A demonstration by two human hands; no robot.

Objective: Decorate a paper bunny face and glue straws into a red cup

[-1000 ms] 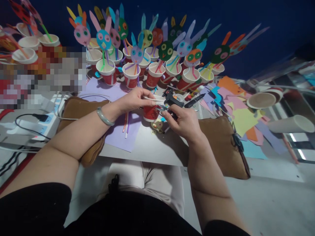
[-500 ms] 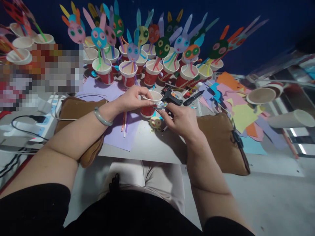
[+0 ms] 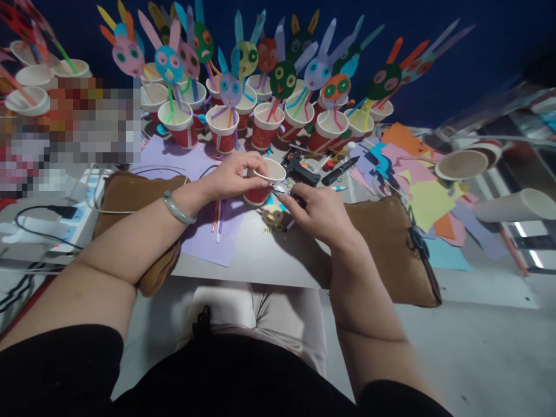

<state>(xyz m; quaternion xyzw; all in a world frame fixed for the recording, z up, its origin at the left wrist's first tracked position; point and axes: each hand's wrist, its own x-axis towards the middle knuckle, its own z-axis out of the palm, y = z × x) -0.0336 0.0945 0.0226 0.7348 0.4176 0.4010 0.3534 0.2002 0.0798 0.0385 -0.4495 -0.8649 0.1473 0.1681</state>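
Note:
My left hand (image 3: 237,174) pinches the rim of a red paper cup (image 3: 257,195) with a white inside. The cup is tilted a little, its mouth facing up toward me. My right hand (image 3: 319,211) is closed around what look like dark-handled scissors (image 3: 278,189). Their metal blades meet the right side of the cup; the handles are mostly hidden by my fingers. Just below the cup lies a small yellow paper face (image 3: 272,215), and beside it are round paper tags (image 3: 267,230). Purple and orange straws (image 3: 218,220) rest on a purple paper sheet (image 3: 212,252).
Behind my hands stand rows of red cups (image 3: 264,136) with paper rabbit faces on straws. A black glue gun (image 3: 299,168) and a black pen-like tool (image 3: 341,171) lie beyond the right hand. Brown cushions (image 3: 386,255) flank me. Paper scraps (image 3: 428,200) and a power strip (image 3: 82,211) lie outward.
The view has shifted slightly. Both hands stay at the cup, and the right hand with the scissors has turned a little against its side.

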